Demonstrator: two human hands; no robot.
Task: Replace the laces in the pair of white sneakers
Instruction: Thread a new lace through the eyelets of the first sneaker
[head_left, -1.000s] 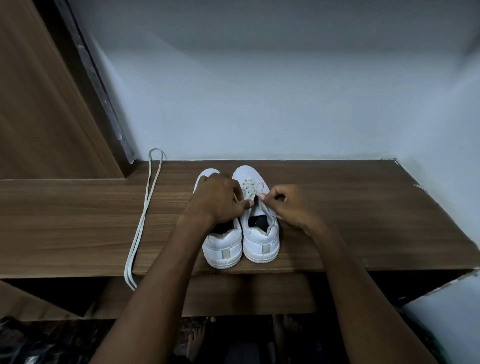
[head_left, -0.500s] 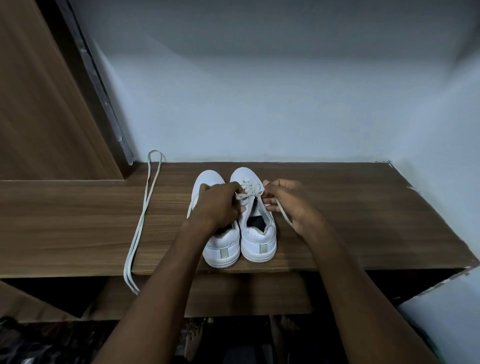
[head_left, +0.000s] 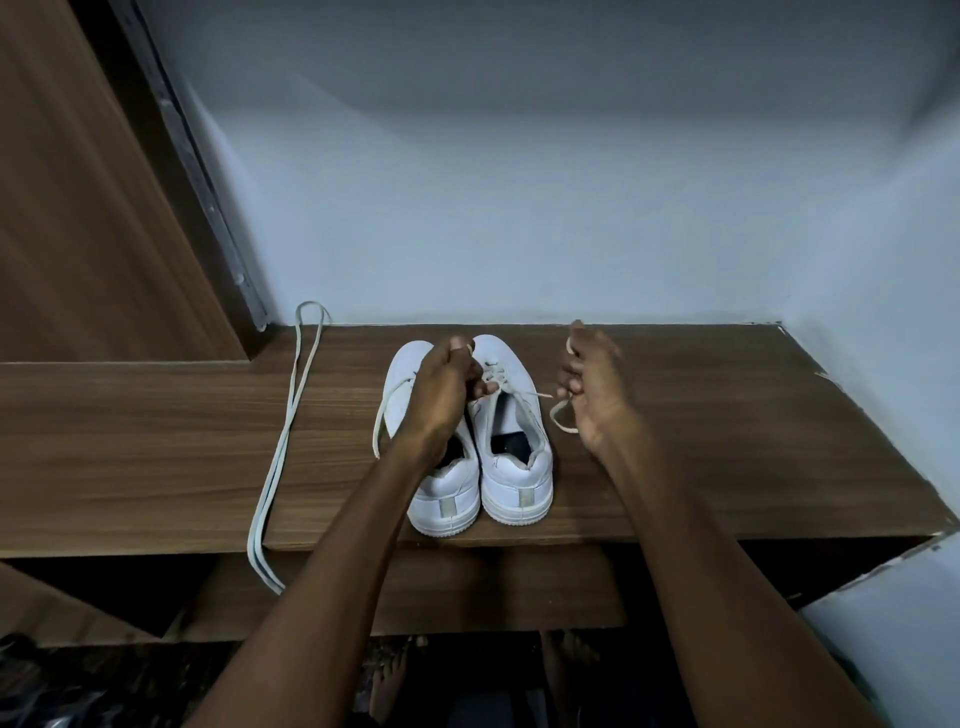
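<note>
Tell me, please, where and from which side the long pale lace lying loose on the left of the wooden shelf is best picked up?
Take the long pale lace at its folded loop near the back wall, coming from above: both strands meet there, flat on the wooden shelf, so one pinch probably lifts both.

Two white low-top sneakers stand side by side on one brown wood-grain worktop (head_left: 675, 467): the left sneaker (head_left: 447, 493) and the right sneaker (head_left: 514, 467), each with one pale tab at the heel.

Two laces show. One off-white flat lace (head_left: 498, 376) is threaded through the right sneaker, and its two free ends go out to either side. One long pale loose lace (head_left: 283, 447) lies doubled on the worktop to the left, so it reads as two parallel strands joined by one loop at the far end.

Two hands are in view, the left hand (head_left: 444, 389) and the right hand (head_left: 592, 389), each holding one end of the threaded lace.
</note>
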